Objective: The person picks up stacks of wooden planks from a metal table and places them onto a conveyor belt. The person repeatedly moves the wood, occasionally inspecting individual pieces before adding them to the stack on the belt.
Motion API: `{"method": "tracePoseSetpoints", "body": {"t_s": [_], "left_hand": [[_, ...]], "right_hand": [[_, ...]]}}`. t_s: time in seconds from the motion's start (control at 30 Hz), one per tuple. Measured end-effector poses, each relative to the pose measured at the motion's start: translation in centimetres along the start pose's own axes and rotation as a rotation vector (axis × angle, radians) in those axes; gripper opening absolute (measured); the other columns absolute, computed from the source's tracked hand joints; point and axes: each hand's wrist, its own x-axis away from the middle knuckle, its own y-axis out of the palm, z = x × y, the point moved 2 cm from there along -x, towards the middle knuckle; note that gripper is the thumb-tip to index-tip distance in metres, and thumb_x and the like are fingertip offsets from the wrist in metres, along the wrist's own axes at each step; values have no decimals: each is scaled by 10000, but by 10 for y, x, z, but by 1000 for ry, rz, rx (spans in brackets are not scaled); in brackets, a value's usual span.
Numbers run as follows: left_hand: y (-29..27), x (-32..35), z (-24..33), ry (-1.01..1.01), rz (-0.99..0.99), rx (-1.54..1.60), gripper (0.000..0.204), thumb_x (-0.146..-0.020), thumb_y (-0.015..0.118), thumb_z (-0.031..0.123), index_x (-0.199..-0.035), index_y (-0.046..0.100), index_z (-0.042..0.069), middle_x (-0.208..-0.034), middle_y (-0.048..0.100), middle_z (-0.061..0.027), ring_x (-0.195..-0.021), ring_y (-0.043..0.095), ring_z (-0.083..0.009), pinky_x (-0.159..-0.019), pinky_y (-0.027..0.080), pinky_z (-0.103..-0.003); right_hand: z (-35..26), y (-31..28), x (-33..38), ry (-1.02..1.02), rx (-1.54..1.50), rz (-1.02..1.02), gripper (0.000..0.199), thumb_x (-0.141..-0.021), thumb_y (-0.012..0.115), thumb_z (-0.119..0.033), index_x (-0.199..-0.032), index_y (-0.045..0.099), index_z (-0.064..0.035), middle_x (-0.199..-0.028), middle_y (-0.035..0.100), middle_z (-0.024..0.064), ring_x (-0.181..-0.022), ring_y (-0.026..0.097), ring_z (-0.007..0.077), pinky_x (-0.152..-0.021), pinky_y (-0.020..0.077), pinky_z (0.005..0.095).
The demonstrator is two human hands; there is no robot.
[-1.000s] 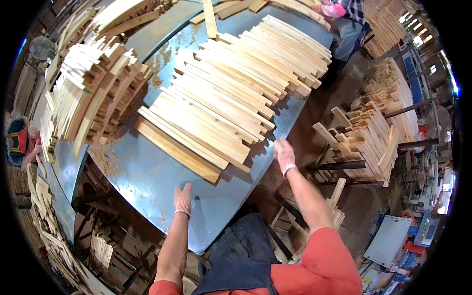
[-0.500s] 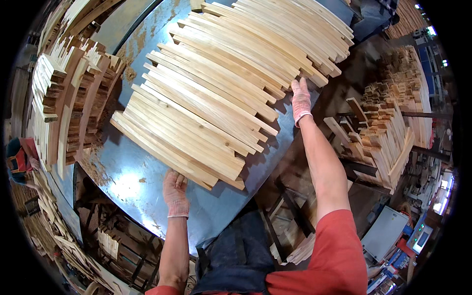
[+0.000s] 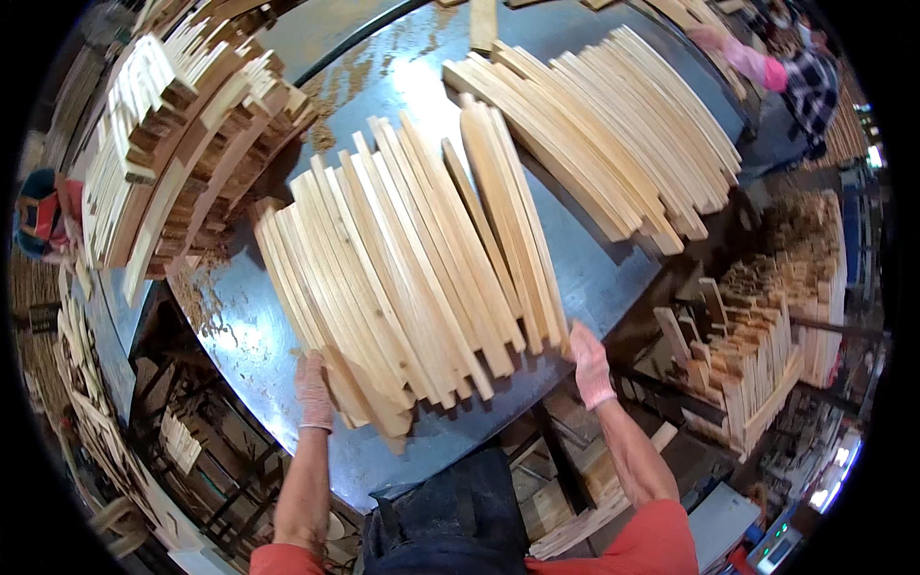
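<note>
A batch of wooden strips (image 3: 374, 268) lies side by side on the metal table (image 3: 460, 431), its near ends uneven. My left hand (image 3: 312, 391), in a pale knitted glove, presses along the outer left strip with its fingers stretched out. At the opposite edge, my right hand (image 3: 589, 364), gloved alike, rests its straight fingertips against the near end of the outermost strip. The batch sits between both hands, with a narrow gap inside it toward the right. A second group of wooden strips (image 3: 613, 144) lies apart, farther off to the right.
Stacked wood pieces (image 3: 163, 153) rise on the left, and a rack of upright strips (image 3: 747, 355) stands at the right. Sawdust (image 3: 331, 105) covers parts of the table. Across the table, a co-worker's pink-gloved arm (image 3: 747, 62) reaches toward other boards. Another person (image 3: 48, 216) is at far left.
The near strips have separated from the far group and turned to point more toward me. My right hand has come nearer; my left has shifted slightly left and stays at the batch's edge.
</note>
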Motion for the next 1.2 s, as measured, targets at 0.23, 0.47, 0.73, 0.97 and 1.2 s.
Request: {"method": "tracePoseSetpoints", "body": {"t_s": [0.23,0.47,0.73,0.97,1.2], "left_hand": [[-81,-105,-21,495,11,-1035,525,-1116,498,342,-1529,480,19,-1628,416,-235,-1554,301,-449,-1283,230,-501],[-34,-98,3,77,36,-383,717,-1087,576,417,-1640,318,41,-1628,374,-230,-1521,356,-366,-1264,301,-515],[-43,-68,14,-170,-244,341,675,-963,752,277,-1534,503,16,-1337,674,-143,-1195,680,-242,-1012,586,-403],[-70,-26,-29,-352,-358,412,576,-869,794,215,-1322,633,-101,-1093,760,-155,-910,785,-239,-791,670,-377],[-143,48,-81,-396,-252,447,567,-840,807,165,-1291,636,-131,-1077,763,-155,-927,786,-263,-844,671,-405]], "right_hand": [[-61,50,-138,-305,35,17,505,-1115,579,-251,-1511,550,62,-1553,581,210,-1397,584,281,-1174,451,355],[-107,143,-194,-301,-193,-221,651,-1097,594,-289,-1614,401,56,-1580,541,202,-1435,540,285,-1212,406,367],[-122,137,-151,156,-125,-402,592,-1040,639,-305,-1476,520,77,-1311,682,142,-1195,679,232,-1037,556,373],[-55,93,-117,242,-199,-543,582,-968,717,-298,-1413,566,45,-1210,698,111,-1063,706,225,-926,604,367],[-37,93,-42,294,-259,-620,323,-972,711,-275,-1107,642,10,-920,645,20,-785,633,124,-789,572,307]]}}
